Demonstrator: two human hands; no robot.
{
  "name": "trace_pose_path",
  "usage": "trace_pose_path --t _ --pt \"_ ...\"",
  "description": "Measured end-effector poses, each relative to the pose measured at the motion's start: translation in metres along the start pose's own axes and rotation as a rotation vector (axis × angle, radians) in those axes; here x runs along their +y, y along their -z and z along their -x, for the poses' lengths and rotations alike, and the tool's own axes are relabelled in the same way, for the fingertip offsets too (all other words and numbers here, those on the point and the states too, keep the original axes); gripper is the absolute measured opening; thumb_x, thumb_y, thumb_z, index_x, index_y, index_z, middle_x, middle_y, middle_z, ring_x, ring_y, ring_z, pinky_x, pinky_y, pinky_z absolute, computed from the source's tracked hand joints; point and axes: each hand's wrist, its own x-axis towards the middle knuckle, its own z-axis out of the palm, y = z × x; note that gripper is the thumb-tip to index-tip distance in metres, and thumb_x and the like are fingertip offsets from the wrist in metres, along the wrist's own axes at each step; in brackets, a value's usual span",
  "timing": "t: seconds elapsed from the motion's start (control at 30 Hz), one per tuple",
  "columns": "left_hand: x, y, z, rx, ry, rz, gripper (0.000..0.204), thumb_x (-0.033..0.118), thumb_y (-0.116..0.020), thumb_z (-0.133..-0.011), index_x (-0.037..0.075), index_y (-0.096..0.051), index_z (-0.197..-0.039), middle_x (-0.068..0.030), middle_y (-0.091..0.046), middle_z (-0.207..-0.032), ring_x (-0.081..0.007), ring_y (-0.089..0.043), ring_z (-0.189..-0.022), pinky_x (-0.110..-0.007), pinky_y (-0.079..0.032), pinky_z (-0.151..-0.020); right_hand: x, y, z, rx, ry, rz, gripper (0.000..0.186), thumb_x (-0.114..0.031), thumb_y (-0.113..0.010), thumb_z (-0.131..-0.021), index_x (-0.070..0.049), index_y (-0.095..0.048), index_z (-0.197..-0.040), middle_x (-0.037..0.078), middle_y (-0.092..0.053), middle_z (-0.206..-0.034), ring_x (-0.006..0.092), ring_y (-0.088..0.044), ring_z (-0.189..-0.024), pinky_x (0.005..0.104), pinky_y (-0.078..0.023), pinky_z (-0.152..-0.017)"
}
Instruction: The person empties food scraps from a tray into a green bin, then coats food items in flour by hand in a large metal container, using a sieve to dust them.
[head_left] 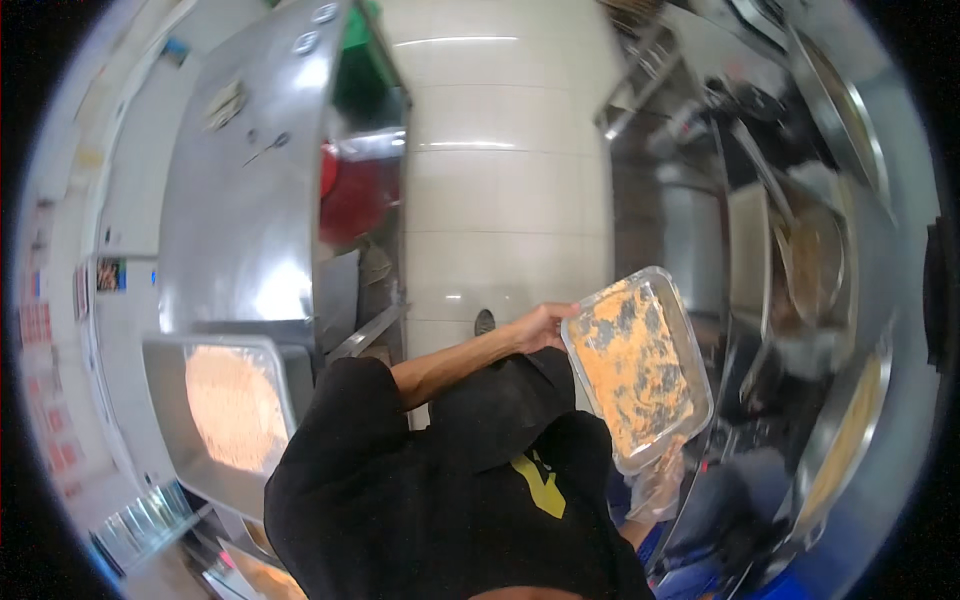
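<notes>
My bare left hand (545, 327) grips the far left corner of a shallow rectangular metal tray (702, 385). My right hand (662, 483), in a clear plastic glove, holds the tray's near edge; some of its fingers are hidden. Patchy orange crumbs or powder (630, 375) coat the tray's bottom, with bare grey metal showing between them. The tray hangs in front of me to the right, tilted, beside the stove counter.
On the left runs a steel worktable (240, 220), with a deep metal pan (165, 400) of pale orange powder at its near end. Cooking counters on the right carry a pot (810, 260) with a ladle and several large pans (850, 455). A tiled floor aisle (505, 190) lies between them.
</notes>
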Motion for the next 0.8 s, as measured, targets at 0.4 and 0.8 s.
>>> trace_pose_path --t 0.4,0.8 --pt "0.15 0.082 -0.137 -0.046 -0.395 -0.002 0.063 0.046 -0.042 -0.09 0.004 -0.03 -0.136 -0.0143 -0.037 -0.136 -0.0286 -0.036 -0.125 -0.046 -0.04 -0.094 -0.01 -0.046 -0.314 0.09 -0.525 -0.971 0.046 -0.021 -0.039 -0.092 0.0 -0.036 -0.132 0.013 -0.041 -0.133 0.0202 -0.044 -0.115 0.0296 -0.036 -0.094" --pt "0.418 0.305 -0.174 1.517 -0.954 -0.698 0.054 0.019 -0.066 -0.076 0.001 -0.046 -0.122 -0.0157 -0.059 -0.101 -0.0268 -0.058 -0.093 -0.035 -0.045 -0.081 -0.126 -0.133 -0.675 -0.128 0.171 -0.765 0.049 -0.024 -0.033 -0.093 0.001 -0.031 -0.134 0.015 -0.035 -0.138 0.0207 -0.037 -0.124 0.0312 -0.03 -0.1"
